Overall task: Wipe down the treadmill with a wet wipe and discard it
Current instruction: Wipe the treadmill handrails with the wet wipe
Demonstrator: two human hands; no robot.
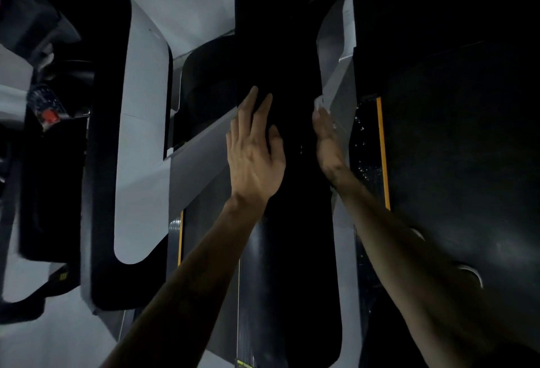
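Right hand (325, 137) pinching our wet wipe (320, 104) against the treadmill upright (339, 87), left hand (255, 145) flat beside; the wipe could slip free.

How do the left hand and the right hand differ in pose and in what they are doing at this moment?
The left hand lies flat with straight, spread fingers on the black panel and holds nothing; the right hand presses a white wet wipe against the grey upright. The left hand shows its back to the camera; the right hand is seen edge-on, its fingers mostly hidden. Both reach forward and touch the treadmill.
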